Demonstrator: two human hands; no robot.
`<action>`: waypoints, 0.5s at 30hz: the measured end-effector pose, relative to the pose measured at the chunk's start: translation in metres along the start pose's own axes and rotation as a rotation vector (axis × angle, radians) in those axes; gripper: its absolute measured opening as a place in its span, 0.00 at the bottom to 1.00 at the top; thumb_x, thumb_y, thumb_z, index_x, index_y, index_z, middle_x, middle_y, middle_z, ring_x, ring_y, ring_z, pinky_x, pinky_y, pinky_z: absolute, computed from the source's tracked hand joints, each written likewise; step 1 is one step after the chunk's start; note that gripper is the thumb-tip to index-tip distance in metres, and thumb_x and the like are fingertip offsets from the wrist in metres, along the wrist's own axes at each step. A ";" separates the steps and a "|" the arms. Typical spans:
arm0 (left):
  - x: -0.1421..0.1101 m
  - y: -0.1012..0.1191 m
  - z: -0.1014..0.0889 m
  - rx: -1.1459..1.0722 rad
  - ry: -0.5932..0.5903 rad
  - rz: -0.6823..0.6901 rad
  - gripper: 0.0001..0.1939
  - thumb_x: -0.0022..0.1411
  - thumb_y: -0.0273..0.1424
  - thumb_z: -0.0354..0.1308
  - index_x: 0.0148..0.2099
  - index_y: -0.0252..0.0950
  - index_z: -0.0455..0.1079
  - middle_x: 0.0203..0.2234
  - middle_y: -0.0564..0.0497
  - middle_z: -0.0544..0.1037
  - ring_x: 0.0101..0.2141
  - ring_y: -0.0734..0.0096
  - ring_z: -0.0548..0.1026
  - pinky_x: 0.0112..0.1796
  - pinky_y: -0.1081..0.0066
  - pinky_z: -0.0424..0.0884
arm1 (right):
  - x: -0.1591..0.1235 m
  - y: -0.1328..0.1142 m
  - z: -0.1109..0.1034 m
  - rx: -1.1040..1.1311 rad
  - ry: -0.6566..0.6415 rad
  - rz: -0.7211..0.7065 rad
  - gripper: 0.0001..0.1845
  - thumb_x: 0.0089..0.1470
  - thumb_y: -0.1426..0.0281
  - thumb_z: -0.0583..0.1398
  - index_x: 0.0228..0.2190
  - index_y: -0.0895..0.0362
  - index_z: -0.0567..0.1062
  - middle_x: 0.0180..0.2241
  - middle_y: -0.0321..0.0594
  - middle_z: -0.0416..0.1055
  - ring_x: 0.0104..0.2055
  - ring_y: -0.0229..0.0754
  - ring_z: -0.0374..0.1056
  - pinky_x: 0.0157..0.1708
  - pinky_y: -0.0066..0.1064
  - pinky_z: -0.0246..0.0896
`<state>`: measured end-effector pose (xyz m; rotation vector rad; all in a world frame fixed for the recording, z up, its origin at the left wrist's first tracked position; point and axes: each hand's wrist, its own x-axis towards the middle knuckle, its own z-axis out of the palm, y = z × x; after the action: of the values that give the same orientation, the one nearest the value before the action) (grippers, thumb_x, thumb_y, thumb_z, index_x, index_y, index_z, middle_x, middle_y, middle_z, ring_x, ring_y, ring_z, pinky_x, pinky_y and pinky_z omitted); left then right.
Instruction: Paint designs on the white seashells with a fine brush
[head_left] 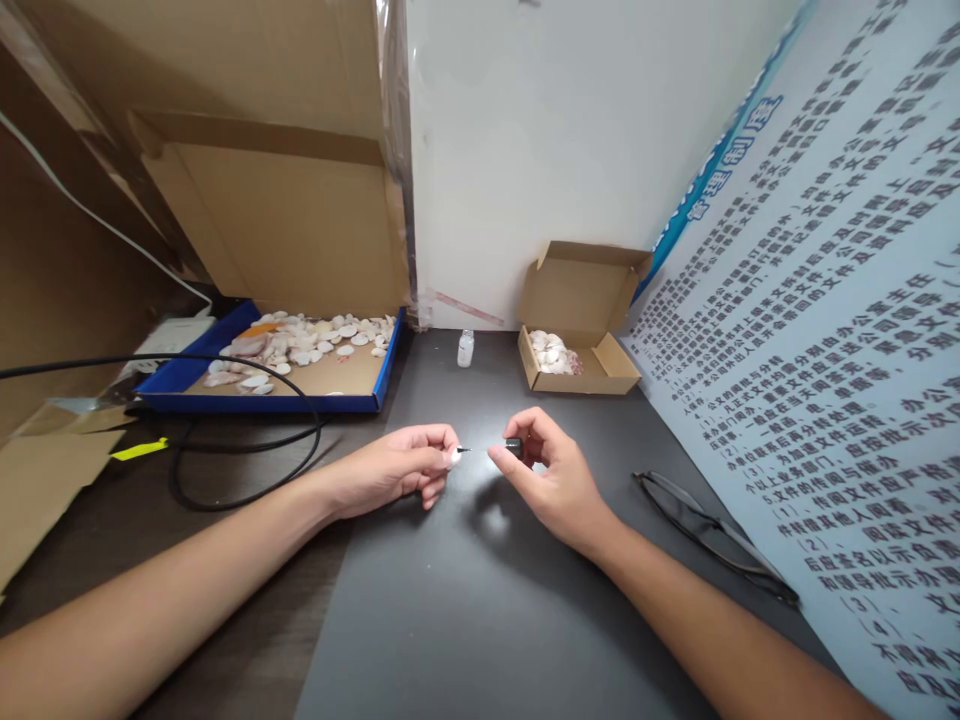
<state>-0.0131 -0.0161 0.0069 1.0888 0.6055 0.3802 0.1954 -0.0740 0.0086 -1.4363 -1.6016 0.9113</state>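
Note:
My left hand (405, 468) is closed, pinching a small white shell (454, 457) at its fingertips. My right hand (546, 477) is closed round a small black cap with a thin brush (513, 447) that points at the shell. The two hands meet just above the dark table (465, 600), almost touching. A small clear bottle (466, 348) stands behind them by the wall.
A blue-edged tray (262, 402) with several white shells lies at the back left under cardboard. A small open cardboard box (581, 350) with a few shells sits at the back right. A black cable (247, 480) loops at left. Folded glasses (712, 535) lie by a printed board (825, 350).

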 end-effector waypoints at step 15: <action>0.000 0.000 0.001 0.022 -0.003 0.004 0.07 0.61 0.30 0.57 0.35 0.33 0.61 0.23 0.57 0.59 0.23 0.79 0.62 0.28 0.74 0.64 | 0.001 -0.001 0.000 0.021 0.049 -0.010 0.25 0.52 0.53 0.56 0.35 0.64 0.61 0.26 0.35 0.58 0.25 0.19 0.50 0.26 0.11 0.50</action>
<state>-0.0126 -0.0167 0.0067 1.1115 0.6056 0.3765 0.1954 -0.0732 0.0095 -1.4249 -1.5573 0.8776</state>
